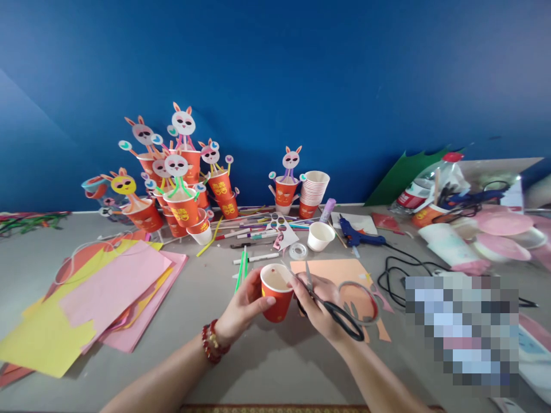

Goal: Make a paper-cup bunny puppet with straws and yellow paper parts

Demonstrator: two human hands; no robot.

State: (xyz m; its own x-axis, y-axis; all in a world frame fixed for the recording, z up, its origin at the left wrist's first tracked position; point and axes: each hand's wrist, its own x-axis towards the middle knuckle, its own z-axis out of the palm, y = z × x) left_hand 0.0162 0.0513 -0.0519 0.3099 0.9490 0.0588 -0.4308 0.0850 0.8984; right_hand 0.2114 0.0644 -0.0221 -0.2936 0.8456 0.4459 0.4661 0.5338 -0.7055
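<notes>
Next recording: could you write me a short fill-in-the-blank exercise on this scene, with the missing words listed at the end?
1. The left hand holds a red paper ____ by its side.
2. The right hand holds a pair of ____ with black handles.
3. The dark red bead bracelets are worn on the ____ wrist.
4. The wall behind the table is coloured ____.

Missing words: cup; scissors; left; blue.

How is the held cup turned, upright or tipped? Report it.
Roughly upright: in the left hand, the cup has its open mouth on top, showing the inside, and its base below.
</notes>
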